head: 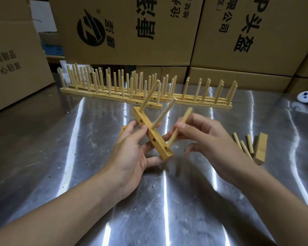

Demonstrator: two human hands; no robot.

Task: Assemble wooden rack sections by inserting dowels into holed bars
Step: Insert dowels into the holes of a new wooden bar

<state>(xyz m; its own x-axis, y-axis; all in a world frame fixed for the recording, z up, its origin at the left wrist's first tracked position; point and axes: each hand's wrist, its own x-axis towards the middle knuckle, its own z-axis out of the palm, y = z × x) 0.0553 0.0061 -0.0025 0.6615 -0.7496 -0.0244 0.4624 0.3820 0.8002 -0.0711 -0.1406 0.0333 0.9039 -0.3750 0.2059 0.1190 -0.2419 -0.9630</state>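
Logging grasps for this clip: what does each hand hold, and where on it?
The left hand grips the holed bar around its middle. The right hand pinches a dowel near mid-length, lower end at the bar's end hole.

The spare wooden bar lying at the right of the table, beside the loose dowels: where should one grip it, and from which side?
Grip the spare bar at its middle, across its narrow width, coming from above and from its right. It lies flat with long straight sides, and the loose dowels crowd its left side, while its right side looks free.
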